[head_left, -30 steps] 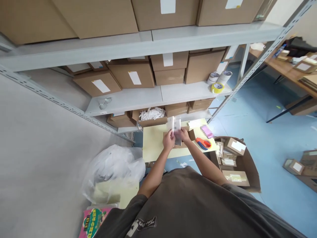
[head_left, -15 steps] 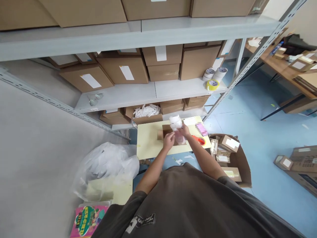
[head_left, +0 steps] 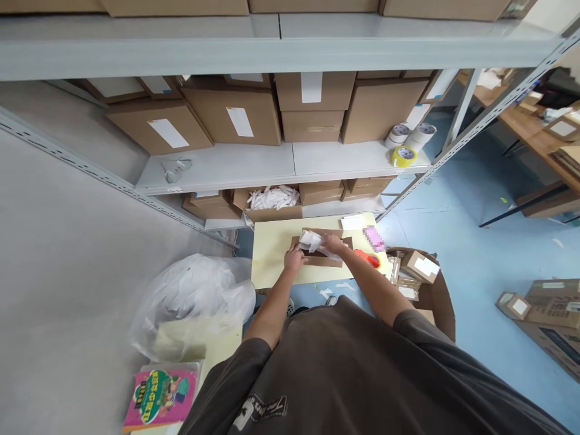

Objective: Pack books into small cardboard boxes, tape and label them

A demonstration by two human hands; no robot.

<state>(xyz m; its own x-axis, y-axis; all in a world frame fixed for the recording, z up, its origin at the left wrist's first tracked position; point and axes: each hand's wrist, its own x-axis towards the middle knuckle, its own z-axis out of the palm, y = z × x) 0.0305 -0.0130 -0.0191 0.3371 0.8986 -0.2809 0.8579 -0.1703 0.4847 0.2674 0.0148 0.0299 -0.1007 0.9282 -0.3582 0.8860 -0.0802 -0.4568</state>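
Note:
A small open cardboard box (head_left: 322, 261) sits on the pale yellow table (head_left: 272, 241) in front of me, its flaps folded outward. My right hand (head_left: 333, 244) is closed on a white packet in clear plastic wrap (head_left: 310, 239), held in the mouth of the box. My left hand (head_left: 295, 258) grips the left side of the box; its fingertips are partly hidden. Right of the box lies an orange-red tape dispenser (head_left: 366, 258). A pink blurred item (head_left: 374, 238) and a white slip (head_left: 353, 222) lie near the far right corner.
A metal shelf (head_left: 335, 158) with cardboard boxes and tape rolls (head_left: 404, 156) rises behind the table. A large carton (head_left: 446, 302) of small parcels stands at the right. Plastic sheeting (head_left: 194, 296) and a pink book (head_left: 161, 396) are at the left.
The white packet has come down from above the table into the box opening, carried by my right hand. My left hand has moved left to the box's side. The view has shifted slightly.

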